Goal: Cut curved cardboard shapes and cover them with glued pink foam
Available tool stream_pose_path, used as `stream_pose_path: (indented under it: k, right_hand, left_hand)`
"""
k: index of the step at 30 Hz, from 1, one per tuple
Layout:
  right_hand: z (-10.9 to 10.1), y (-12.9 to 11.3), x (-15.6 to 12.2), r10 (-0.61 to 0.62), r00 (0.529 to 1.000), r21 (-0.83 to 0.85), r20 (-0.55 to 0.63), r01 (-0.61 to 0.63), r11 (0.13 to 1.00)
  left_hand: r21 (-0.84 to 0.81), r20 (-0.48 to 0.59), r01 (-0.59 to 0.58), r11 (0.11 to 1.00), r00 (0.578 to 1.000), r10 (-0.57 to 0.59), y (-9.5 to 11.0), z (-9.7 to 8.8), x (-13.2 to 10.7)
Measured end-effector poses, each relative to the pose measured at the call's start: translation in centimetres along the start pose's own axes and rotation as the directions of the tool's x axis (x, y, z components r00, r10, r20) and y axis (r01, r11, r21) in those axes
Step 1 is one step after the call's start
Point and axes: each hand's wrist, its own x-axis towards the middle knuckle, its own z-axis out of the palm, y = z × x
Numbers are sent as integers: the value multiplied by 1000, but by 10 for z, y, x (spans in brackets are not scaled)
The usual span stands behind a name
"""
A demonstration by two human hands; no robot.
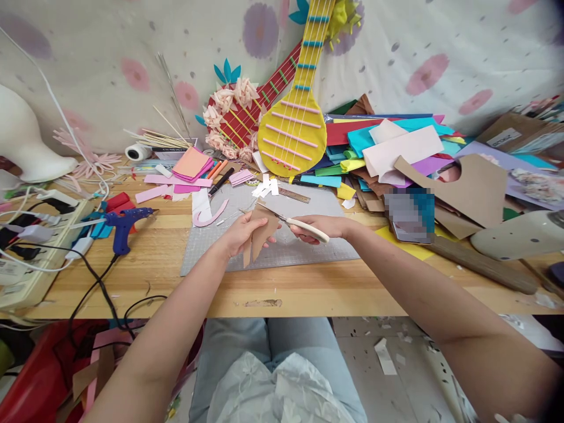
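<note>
My left hand [241, 233] grips a brown piece of cardboard [261, 235] held upright over the grey cutting mat [308, 205]. My right hand [321, 227] is closed around cream-handled scissors [304, 228], whose blades [268, 212] meet the cardboard's top edge. Both hands hover just above the mat at the middle of the wooden table [282, 288].
A blue glue gun [126, 223] and a power strip [30, 258] with cables lie at the left. Piled coloured foam sheets [388, 147] and cardboard [471, 188] fill the right. A yellow paper guitar [293, 129] leans at the back. A pink curved cutout [211, 217] lies by the mat.
</note>
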Motion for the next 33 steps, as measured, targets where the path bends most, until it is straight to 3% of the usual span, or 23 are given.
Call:
stream_pose_path:
  k: [8, 18, 29, 31, 33]
  right_hand:
    - [3, 3, -1, 52, 998, 146, -20, -48, 988]
    - [-2, 2, -5, 82, 996, 147, 32, -86, 985]
    - [-4, 9, -6, 155, 988, 107, -17, -152, 983]
    - [-4, 12, -5, 113, 992, 153, -61, -102, 983]
    - [-2, 14, -2, 43, 987, 212, -153, -9, 977]
  left_hand:
    - [-18, 44, 26, 1000, 999, -25, -1, 2, 2]
    - [42, 142, 72, 997, 987, -77, 2, -9, 2]
    - [146, 158, 176, 973, 967, -199, 9, -19, 9]
    - [91, 141, 165, 982, 974, -177, 9, -26, 11]
    - [-87, 90, 89, 992, 993, -81, 6, -30, 11]
